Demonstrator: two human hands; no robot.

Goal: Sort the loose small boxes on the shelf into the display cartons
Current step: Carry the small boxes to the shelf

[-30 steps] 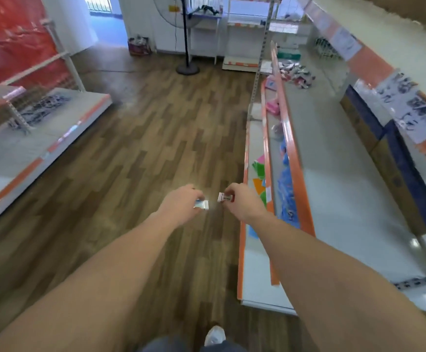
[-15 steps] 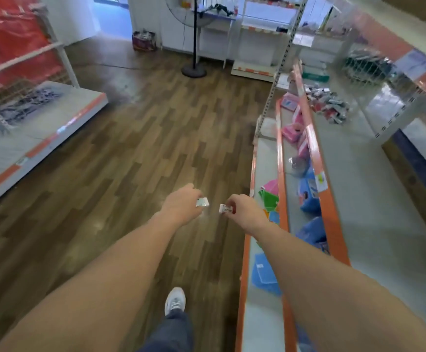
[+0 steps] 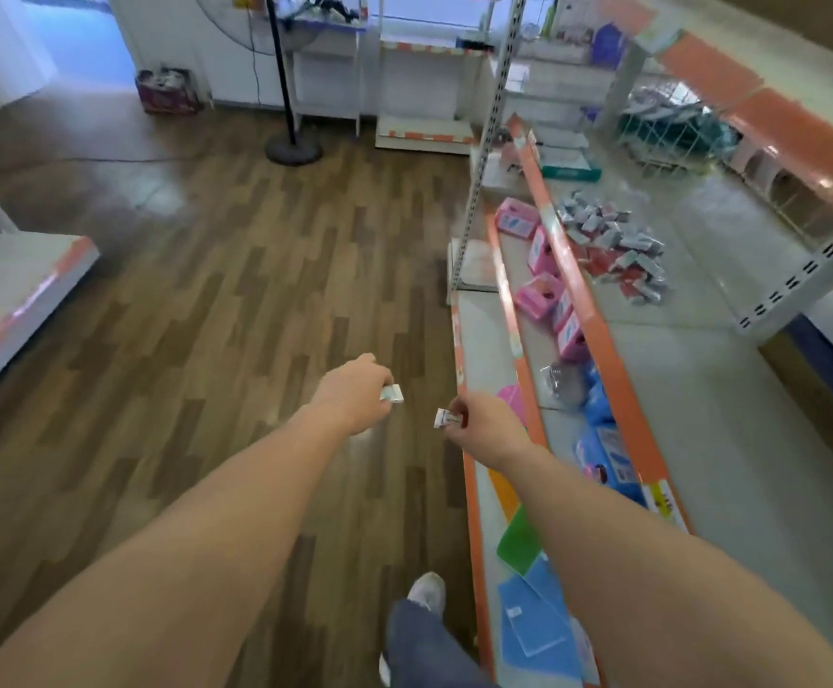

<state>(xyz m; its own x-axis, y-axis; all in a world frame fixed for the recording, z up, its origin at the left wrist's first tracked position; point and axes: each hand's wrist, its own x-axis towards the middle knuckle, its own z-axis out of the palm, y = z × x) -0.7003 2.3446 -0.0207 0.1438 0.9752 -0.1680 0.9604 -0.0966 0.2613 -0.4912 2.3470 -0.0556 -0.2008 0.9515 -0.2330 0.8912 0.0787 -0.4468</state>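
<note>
Both arms are reaching out at centre frame, the left hand [image 3: 354, 389] pinching a small box [image 3: 392, 393] and the right hand [image 3: 484, 424] pinching another box [image 3: 445, 418], each looking light, stiff and easily crushed, best gripped across the flat faces, while the loose pile [image 3: 613, 245] is waiting on the shelf [image 3: 702, 369] at upper right.

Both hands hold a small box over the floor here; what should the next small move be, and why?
Probably carry both boxes ahead to the shelf. The left hand pinches one box and the right hand another, both over the floor; the box pile and a teal-edged carton lie further along.
</note>
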